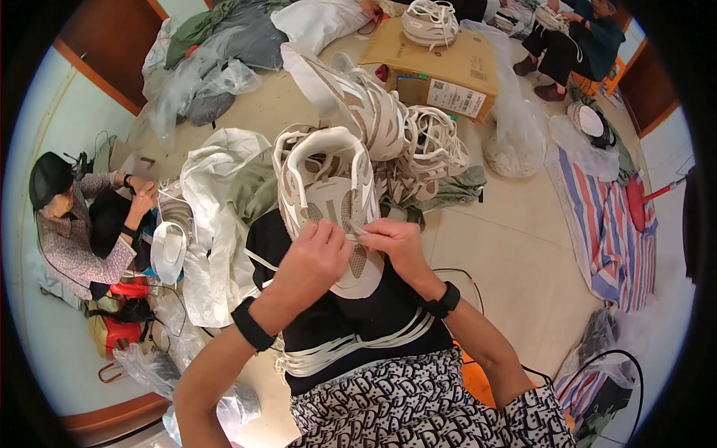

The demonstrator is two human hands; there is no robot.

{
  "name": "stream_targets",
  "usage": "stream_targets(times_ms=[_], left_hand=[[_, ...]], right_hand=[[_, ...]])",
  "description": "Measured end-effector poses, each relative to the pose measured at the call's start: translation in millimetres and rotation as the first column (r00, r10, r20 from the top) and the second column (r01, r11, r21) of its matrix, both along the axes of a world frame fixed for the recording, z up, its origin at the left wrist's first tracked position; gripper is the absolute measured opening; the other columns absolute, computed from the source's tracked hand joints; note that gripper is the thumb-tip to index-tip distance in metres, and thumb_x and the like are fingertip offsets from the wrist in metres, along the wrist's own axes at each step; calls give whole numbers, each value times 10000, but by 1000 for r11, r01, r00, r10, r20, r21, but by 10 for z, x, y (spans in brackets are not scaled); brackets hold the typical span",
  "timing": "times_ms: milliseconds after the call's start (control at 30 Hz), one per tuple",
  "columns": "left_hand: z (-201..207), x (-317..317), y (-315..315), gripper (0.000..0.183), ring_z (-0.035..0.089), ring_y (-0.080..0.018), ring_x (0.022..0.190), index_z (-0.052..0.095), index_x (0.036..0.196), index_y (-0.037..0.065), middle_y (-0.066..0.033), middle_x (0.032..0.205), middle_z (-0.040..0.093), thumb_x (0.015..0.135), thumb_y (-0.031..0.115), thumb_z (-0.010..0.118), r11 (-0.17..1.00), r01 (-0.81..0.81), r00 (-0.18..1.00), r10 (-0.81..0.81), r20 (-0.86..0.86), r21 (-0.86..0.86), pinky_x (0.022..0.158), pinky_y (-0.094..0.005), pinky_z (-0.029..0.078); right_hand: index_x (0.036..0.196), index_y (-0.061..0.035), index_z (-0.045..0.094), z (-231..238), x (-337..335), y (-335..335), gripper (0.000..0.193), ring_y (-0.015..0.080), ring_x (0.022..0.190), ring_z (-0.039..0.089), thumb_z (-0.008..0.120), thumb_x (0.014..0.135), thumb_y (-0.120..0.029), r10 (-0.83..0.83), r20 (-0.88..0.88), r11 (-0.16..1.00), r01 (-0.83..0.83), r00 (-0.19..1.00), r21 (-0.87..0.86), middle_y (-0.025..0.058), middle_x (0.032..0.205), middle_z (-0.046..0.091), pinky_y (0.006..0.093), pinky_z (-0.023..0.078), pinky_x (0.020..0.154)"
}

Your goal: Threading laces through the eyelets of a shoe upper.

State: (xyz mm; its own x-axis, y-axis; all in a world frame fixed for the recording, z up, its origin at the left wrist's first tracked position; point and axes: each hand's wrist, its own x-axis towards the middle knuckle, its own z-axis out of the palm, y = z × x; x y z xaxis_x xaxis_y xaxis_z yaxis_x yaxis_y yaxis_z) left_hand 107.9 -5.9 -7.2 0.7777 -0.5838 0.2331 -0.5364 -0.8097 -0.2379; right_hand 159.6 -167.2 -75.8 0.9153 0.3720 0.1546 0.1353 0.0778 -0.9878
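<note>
**A:** so what's being held there, exactly?

**B:** a white and beige mesh shoe upper (327,196), unfinished, no sole seen. It's propped on the lap, toe end pointing away, right above both hands. A thin strip at its lower middle is pinched between the fingertips of the left hand (314,257) and the right hand (394,240), so both hands are closed narrow on that shoe upper, thumbs nearly touching each other.

**A:** anything worn on the wrists?

**B:** a black band (252,324) is seen on the left wrist and a black watch (446,299) on the right one.

**A:** and underneath?

**B:** a bundle of white flat laces (351,349) is laid across the black cloth on the lap (373,306), just below the hands.

**A:** further out?

**B:** just beyond the held upper, a pile of similar white shoe uppers (403,142) is heaped on the floor. Past that, a brown cardboard box (441,63) is seen with more uppers stacked on top. A white woven sack (216,216) is crumpled to the left of the left hand. Well off to the left, a seated person in a patterned top (71,231) is seen. A striped red, white and blue sheet (612,231) is spread well to the right of the right hand.
</note>
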Motion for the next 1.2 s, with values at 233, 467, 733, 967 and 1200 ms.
stream_targets(times_ms=[233, 467, 733, 967, 1200], left_hand=[[-18, 172, -5, 59, 586, -244, 634, 529, 788, 0, -113, 686, 588, 791, 58, 521, 485, -632, 751, 192, -632, -604, 579, -318, 462], [-38, 288, -106, 123, 608, -231, 583, 592, 825, -10, -143, 636, 600, 781, 98, 553, 595, -621, 758, 292, -583, -510, 561, -304, 463], [5, 339, -126, 141, 601, -344, 667, 614, 756, -16, -196, 676, 596, 749, 119, 573, 629, -644, 724, 319, -611, -434, 640, -411, 469], [-35, 366, -153, 143, 594, -364, 708, 602, 747, -21, -216, 700, 589, 753, 111, 549, 656, -629, 744, 350, -569, -417, 655, -423, 467], [-64, 372, -172, 132, 587, -363, 706, 616, 749, 21, -194, 708, 592, 746, 139, 557, 659, -640, 734, 375, -566, -395, 645, -424, 464]], right_hand=[[776, 32, 643, -81, -33, -133, 129, 75, 519, 503, 630, 727, -86, 69, 71, 993, -61, 995, -103, 47, 633, 583, 212, 383, 478], [758, -46, 642, -76, -41, -85, 100, 192, 639, 588, 610, 707, -125, 1, 132, 985, 22, 991, -170, 63, 708, 605, 281, 457, 555], [785, -92, 657, -117, -13, -138, 118, 186, 689, 602, 626, 679, -134, 76, 564, 928, 148, 822, -342, 36, 753, 626, 282, 489, 585], [694, -113, 615, -135, 33, -17, 57, 188, 616, 582, 607, 665, -161, 16, 658, 915, 254, 753, -314, 19, 660, 571, 315, 453, 495], [593, -72, 523, -148, 32, 88, 109, 208, 537, 543, 586, 633, -152, -10, 776, 858, 405, 630, -317, 49, 566, 490, 328, 428, 460]])
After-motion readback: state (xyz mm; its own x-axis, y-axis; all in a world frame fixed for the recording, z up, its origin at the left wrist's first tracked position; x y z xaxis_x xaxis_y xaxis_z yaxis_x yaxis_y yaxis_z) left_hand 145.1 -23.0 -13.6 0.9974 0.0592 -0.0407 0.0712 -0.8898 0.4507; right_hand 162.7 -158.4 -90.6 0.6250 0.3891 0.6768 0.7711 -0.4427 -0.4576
